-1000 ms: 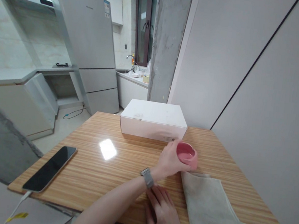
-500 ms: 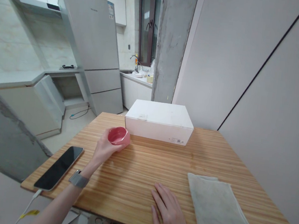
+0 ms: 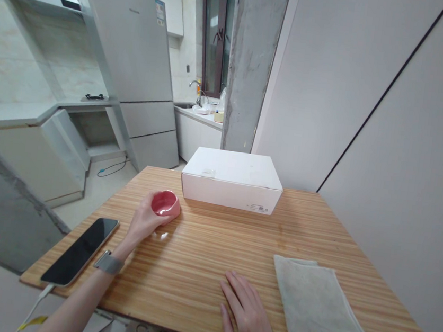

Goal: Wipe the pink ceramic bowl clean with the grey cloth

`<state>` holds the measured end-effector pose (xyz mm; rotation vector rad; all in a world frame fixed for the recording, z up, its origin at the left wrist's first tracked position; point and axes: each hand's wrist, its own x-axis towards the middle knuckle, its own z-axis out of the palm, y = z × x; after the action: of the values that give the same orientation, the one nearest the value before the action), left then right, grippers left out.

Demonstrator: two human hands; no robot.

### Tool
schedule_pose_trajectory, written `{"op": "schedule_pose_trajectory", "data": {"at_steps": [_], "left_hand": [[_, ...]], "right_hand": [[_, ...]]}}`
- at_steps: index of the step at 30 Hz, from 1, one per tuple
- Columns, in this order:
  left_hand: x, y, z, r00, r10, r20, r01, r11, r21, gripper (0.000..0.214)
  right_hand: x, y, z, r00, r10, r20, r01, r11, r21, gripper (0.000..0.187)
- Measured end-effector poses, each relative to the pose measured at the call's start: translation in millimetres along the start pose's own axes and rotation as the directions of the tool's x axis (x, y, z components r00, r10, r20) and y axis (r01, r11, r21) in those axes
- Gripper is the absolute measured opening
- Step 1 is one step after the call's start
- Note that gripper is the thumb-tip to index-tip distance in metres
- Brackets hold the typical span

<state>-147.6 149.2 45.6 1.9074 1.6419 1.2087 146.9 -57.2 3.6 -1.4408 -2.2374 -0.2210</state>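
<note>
Fingers [image 3: 149,204] of the left hand [image 3: 143,220] curled around the outside of a small pink bowl [image 3: 165,204], just beside the white cardboard box [image 3: 230,192] on the wooden table [image 3: 200,286]; right hand [image 3: 247,313] open and flat, holding nothing, near a folded grey cloth [image 3: 320,305].

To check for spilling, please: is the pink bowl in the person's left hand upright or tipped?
Tipped. The pink bowl sits in the left hand with its rim slanted toward the camera.
</note>
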Motion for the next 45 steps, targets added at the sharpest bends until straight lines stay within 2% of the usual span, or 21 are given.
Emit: {"op": "schedule_pose_trajectory", "data": {"at_steps": [3,6,8,9,10,11,12,13,14,15,17,21,23,27,30,32,34,36,40,43,45], "left_hand": [[0,4,-1.3,1.0,0.017,-0.002,-0.017,0.992,0.126,0.083],[-5,33,0.0,0.996,0.058,-0.064,-0.04,0.965,0.261,0.094],[-17,67,7.5,0.992,0.121,-0.034,-0.113,0.978,0.177,0.083],[-25,87,13.9,0.99,0.141,0.03,-0.143,0.987,0.072,0.073],[-35,108,22.0,0.975,0.158,0.16,-0.149,0.987,-0.065,0.061],[-47,129,31.6,0.932,0.153,0.327,-0.091,0.976,-0.197,0.051],[-59,148,42.4,0.835,0.166,0.525,-0.01,0.958,-0.287,0.046],[-71,165,53.8,0.724,0.211,0.656,0.035,0.94,-0.34,0.043],[-83,179,65.5,0.623,0.277,0.732,0.011,0.932,-0.362,0.041],[-93,191,77.0,0.584,0.326,0.744,-0.066,0.932,-0.357,0.038],[-107,208,98.0,0.56,0.366,0.744,-0.183,0.93,-0.32,0.037],[-121,224,129.9,0.596,0.277,0.754,-0.249,0.956,-0.153,0.036],[-128,226,142.2,0.623,0.22,0.751,-0.232,0.968,-0.091,0.032],[-153,226,162.0,0.772,0.063,0.633,-0.046,0.998,-0.042,0.027],[-156,226,163.3,0.858,0.017,0.514,0.029,0.996,-0.081,0.031],[-145,222,153.8,0.902,0.063,0.428,0.007,0.987,-0.16,0.032],[-125,212,137.5,0.905,0.146,0.399,-0.056,0.972,-0.23,0.033],[-106,192,117.0,0.919,0.148,0.365,-0.063,0.97,-0.235,0.036],[-90,129,67.5,0.978,0.108,0.179,-0.083,0.986,-0.142,0.03],[-96,78,24.3,0.994,0.06,0.096,-0.055,0.997,-0.049,0.022],[-103,48,-3.7,0.997,0.012,0.074,-0.012,1.0,-0.002,0.026]], "right_hand": [[-1,1,2,1.0,0.019,-0.009,-0.018,0.999,0.027,0.043],[0,1,3,1.0,0.026,-0.015,-0.025,0.998,0.05,0.043],[1,0,2,0.999,0.028,-0.016,-0.027,0.998,0.059,0.042],[1,-1,2,0.999,0.031,-0.017,-0.03,0.998,0.063,0.042],[1,-1,1,0.999,0.036,-0.018,-0.035,0.997,0.068,0.041],[1,-2,2,0.999,0.047,-0.015,-0.045,0.996,0.074,0.041],[0,-2,3,0.998,0.058,-0.007,-0.057,0.995,0.08,0.04],[-1,-2,5,0.997,0.072,0.012,-0.073,0.994,0.085,0.039],[-3,-2,8,0.995,0.093,0.038,-0.096,0.992,0.086,0.037],[-6,-1,12,0.991,0.114,0.068,-0.119,0.989,0.083,0.037],[-13,1,22,0.98,0.165,0.112,-0.173,0.983,0.066,0.038],[-19,5,36,0.983,0.167,0.082,-0.174,0.981,0.086,0.056],[-16,6,38,0.983,0.172,0.057,-0.178,0.975,0.132,0.054],[-6,5,38,0.979,0.201,0.037,-0.204,0.962,0.183,0.036],[-5,2,35,0.98,0.197,0.038,-0.201,0.961,0.191,0.026],[-7,0,30,0.98,0.192,0.049,-0.198,0.961,0.195,0.023],[-9,-2,22,0.982,0.173,0.08,-0.186,0.961,0.206,0.029],[-9,-4,14,0.983,0.15,0.109,-0.17,0.963,0.211,0.035],[-4,-3,3,0.994,0.094,0.062,-0.103,0.983,0.149,0.034],[-1,0,3,0.999,0.042,-0.013,-0.04,0.993,0.107,0.037],[-1,2,5,0.999,0.021,-0.038,-0.017,0.995,0.094,0.042]]}}
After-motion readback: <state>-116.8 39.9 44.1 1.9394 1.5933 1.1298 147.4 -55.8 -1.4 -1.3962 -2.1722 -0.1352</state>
